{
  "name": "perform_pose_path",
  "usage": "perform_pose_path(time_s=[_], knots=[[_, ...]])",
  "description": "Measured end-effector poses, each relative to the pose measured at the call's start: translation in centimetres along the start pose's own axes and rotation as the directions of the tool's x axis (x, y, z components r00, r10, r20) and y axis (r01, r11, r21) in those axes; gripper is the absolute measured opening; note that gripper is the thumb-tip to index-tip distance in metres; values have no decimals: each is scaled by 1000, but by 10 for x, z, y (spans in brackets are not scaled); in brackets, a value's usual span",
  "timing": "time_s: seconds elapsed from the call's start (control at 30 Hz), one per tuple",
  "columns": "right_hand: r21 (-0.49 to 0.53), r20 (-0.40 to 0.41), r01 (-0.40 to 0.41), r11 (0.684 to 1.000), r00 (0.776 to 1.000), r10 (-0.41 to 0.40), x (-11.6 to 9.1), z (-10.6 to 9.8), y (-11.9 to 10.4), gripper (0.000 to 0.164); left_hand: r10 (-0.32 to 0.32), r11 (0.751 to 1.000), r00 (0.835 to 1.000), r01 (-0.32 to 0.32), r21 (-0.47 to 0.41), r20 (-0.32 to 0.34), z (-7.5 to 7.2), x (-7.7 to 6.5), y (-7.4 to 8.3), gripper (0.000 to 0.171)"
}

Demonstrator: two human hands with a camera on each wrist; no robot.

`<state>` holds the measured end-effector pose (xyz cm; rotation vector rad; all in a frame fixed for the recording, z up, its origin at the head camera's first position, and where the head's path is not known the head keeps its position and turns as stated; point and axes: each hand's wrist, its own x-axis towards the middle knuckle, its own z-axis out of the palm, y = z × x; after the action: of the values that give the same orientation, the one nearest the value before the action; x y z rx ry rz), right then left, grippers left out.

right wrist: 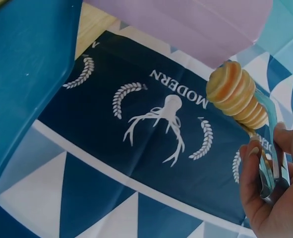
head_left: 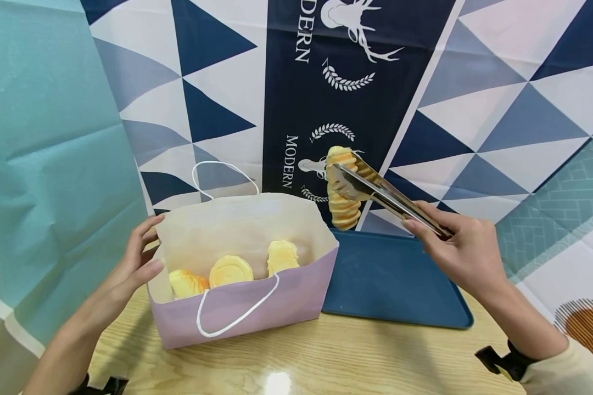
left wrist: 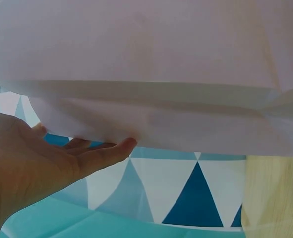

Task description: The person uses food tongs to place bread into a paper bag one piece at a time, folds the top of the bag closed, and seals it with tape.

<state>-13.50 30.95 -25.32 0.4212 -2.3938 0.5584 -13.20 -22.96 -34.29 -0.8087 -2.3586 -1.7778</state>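
My right hand [head_left: 466,249] holds metal tongs [head_left: 400,204], and a ridged, golden-brown bread roll [head_left: 344,214] is clamped between their ends. The roll hangs in the air, to the upper right of a light purple paper bag [head_left: 247,317] with a wide open top. Fingertips of my left hand [head_left: 123,278] rest against the bag's left side, the fingers loosely extended. Inside the bag show a golden bun [head_left: 188,284], a round pale pastry [head_left: 230,270] and a ridged pale piece [head_left: 283,257]; their lower parts are hidden by the front wall.
A dark blue tray [head_left: 395,288] lies on the wooden table [head_left: 356,351] to the right of the bag, partly behind it. White cord handles [head_left: 242,315] stick out from the bag's front and back. A patterned cloth [head_left: 217,99] hangs behind everything.
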Motion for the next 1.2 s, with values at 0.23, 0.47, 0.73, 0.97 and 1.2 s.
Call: perform_pose_path(time_s=[0.23,0.47,0.73,0.97,1.2], knots=[[28,-34,39,999,999,-38,5,0,-12,47,15,1000,1000,-15,-4,-1,-2,1,2,71],[86,-80,101,991,992,-94,11,3,-25,48,16,1000,1000,-16,-4,-4,-2,1,2,71],[147,-65,182,972,983,-174,17,12,-40,50,17,1000,1000,-17,-8,-5,-2,0,1,71],[125,-35,233,964,972,-230,19,25,-47,49,18,1000,1000,-18,-5,-7,-1,0,2,71],[154,9,320,935,946,-325,21,35,-48,50,18,1000,1000,-18,-14,-3,-1,-1,1,71]])
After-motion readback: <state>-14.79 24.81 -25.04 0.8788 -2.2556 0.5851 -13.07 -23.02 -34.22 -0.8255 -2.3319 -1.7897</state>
